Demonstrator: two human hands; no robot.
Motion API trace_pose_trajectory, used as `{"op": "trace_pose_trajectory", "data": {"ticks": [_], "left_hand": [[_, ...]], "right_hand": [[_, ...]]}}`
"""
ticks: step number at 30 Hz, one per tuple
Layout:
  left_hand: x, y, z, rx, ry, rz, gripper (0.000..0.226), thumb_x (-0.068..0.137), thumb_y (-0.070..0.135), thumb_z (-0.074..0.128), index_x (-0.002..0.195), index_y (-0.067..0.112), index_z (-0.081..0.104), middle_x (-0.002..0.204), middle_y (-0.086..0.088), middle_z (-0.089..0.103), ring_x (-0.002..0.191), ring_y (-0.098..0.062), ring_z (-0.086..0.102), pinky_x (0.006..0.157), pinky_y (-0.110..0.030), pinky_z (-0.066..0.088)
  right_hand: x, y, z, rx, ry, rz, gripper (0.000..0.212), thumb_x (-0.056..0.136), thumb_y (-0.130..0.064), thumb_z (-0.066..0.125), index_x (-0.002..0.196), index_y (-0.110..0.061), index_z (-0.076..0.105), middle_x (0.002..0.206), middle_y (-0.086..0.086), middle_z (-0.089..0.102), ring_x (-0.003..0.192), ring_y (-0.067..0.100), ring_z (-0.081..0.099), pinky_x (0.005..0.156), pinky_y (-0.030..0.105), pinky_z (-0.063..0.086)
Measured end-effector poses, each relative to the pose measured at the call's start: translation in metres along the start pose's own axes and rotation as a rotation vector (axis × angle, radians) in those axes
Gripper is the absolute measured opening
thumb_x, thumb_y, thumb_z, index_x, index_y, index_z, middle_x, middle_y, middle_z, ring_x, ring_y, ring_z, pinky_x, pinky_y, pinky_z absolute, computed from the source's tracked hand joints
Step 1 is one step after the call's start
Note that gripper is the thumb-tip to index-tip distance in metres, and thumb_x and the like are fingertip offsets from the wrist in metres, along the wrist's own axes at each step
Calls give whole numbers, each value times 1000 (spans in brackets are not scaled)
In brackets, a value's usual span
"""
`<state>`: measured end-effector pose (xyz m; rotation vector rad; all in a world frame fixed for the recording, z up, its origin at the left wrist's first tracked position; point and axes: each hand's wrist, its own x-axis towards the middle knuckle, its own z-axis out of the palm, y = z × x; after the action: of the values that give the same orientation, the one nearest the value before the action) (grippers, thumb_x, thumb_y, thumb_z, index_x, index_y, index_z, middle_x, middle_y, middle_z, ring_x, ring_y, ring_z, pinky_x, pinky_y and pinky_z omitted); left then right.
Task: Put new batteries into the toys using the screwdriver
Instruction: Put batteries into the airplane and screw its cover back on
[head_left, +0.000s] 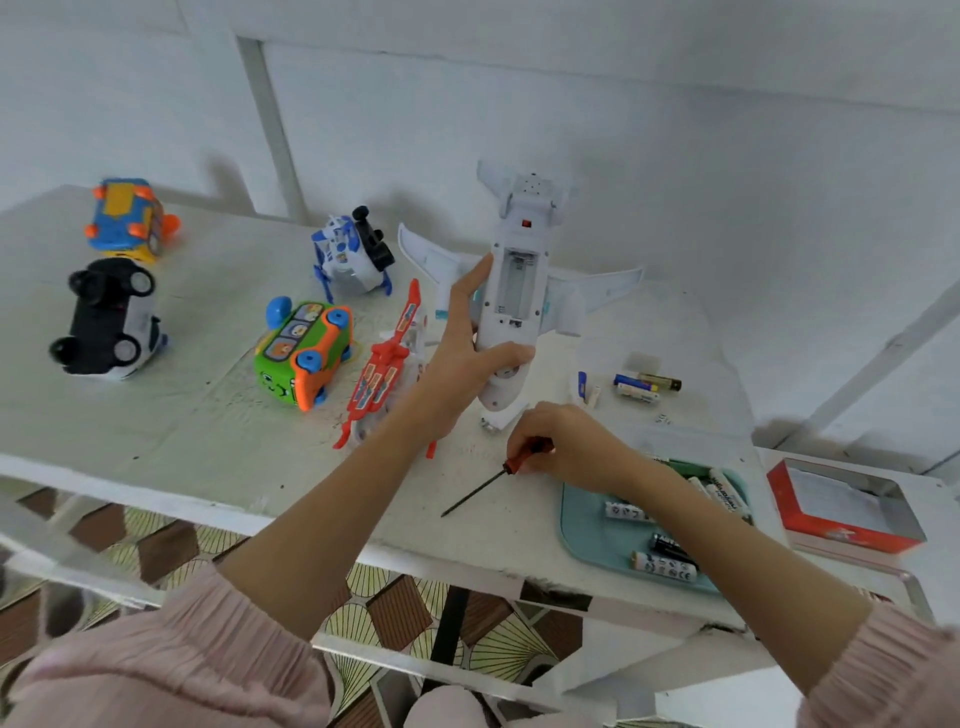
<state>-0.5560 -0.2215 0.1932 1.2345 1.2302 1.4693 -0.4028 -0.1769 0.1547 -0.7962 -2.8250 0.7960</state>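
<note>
Your left hand (470, 332) is the grip on the white toy plane (511, 306), thumb and fingers curled round its body so that it stands nose-down on the surface (171, 415) with its belly turned toward you. The battery bay (516, 283) in that belly is uncovered and looks empty, so you may judge the cover screw already out and the old cells removed; fresh cells are not yet in. Your right hand (558, 447) is closed round the red handle of the screwdriver (493, 480), whose dark shaft slants down and left with its tip at or just above the surface; whether it touches cannot be told. What appear to be the used batteries (644, 387) lie in a loose group to the right of the plane, with a small blue-and-white piece (584, 387) just beside them that may be the cover. The new batteries (662, 564) rest in the teal tray (576, 519) under your right forearm, close at hand. Left to do on this toy: load the cells, refit the cover, drive the screw. Five other toys wait on the surface: a red helicopter (387, 374) just beside your left wrist, a green-and-orange bus (304, 356), a blue-and-white car (353, 254), a black-and-white car (109, 317) and a blue-and-orange car (127, 218); their bays cannot be seen. A red box (841, 506) sits right of the tray. Your own forearm covers part of the tray and is the only obstacle to reaching the cells.
</note>
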Motion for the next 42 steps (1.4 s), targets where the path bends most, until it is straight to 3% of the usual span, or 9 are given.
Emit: {"op": "trace_pose_trajectory", "data": {"ticks": [9, 14, 17, 21, 27, 29, 34, 38, 42], "left_hand": [[-4, 0, 1, 1, -28, -7, 86, 83, -4, 63, 144, 37, 18, 132, -8, 49, 94, -10, 63, 77, -22, 53], [3, -1, 14, -36, -74, 13, 84, 83, -2, 65, 138, 44, 20, 133, -11, 50, 94, -12, 64, 75, -21, 52], [9, -3, 28, -59, -112, 23, 86, 79, 2, 66, 139, 42, 20, 132, -9, 49, 90, -7, 64, 74, -20, 52], [15, -6, 45, -80, -162, 21, 86, 82, -3, 65, 139, 43, 20, 136, -8, 45, 97, -13, 62, 75, -22, 53], [17, -9, 57, -82, -228, 23, 85, 83, -6, 62, 135, 46, 21, 135, -8, 45, 90, -4, 63, 74, -20, 52], [17, -9, 60, -80, -240, 28, 84, 83, -8, 61, 135, 45, 21, 133, -9, 45, 86, 1, 63, 71, -17, 52], [17, -10, 60, -63, -246, 39, 85, 82, -8, 62, 135, 43, 20, 128, 1, 46, 81, 5, 62, 73, -17, 53], [17, -13, 56, -72, -236, 48, 85, 82, 0, 67, 133, 51, 20, 135, 0, 44, 100, -4, 61, 80, -21, 53], [17, -12, 53, -75, -245, 24, 83, 82, 15, 70, 131, 55, 17, 145, -8, 38, 111, -14, 59, 81, -20, 52]], "right_hand": [[-5, 4, 0, -71, 135, -25, 22, 76, -2, 70, 97, -10, 72, 103, 2, 65, 90, 14, 58, 81, 25, 45], [-33, 11, -31, -55, 200, -49, 16, 71, -3, 76, 86, -9, 74, 79, -5, 61, 64, 10, 55, 64, 20, 47], [-53, 22, -37, -86, 191, 64, 14, 70, -6, 77, 83, -12, 75, 76, -9, 55, 63, 9, 50, 65, 36, 50], [-74, 26, -31, -67, 116, 174, 12, 71, -13, 77, 83, -16, 75, 73, -20, 50, 63, 1, 49, 69, 38, 50], [-87, 19, -19, -179, -15, 274, 26, 76, -27, 73, 101, -21, 70, 87, -13, 43, 82, 4, 43, 60, 8, 31], [-87, 20, -15, -175, -7, 282, 24, 77, -25, 72, 100, -18, 70, 90, -11, 42, 83, 4, 42, 61, 9, 30], [-87, 21, -17, 54, 23, 310, 11, 84, -11, 65, 94, -14, 67, 88, -10, 43, 76, 0, 44, 73, 10, 35], [-86, 10, -43, 356, 168, 307, 12, 91, -10, 55, 87, -21, 57, 88, -5, 57, 80, 4, 57, 74, 16, 46], [-75, -9, -80, 552, 451, 264, 6, 88, -9, 58, 91, -9, 63, 73, 2, 65, 56, 14, 58, 52, 21, 49]]}}
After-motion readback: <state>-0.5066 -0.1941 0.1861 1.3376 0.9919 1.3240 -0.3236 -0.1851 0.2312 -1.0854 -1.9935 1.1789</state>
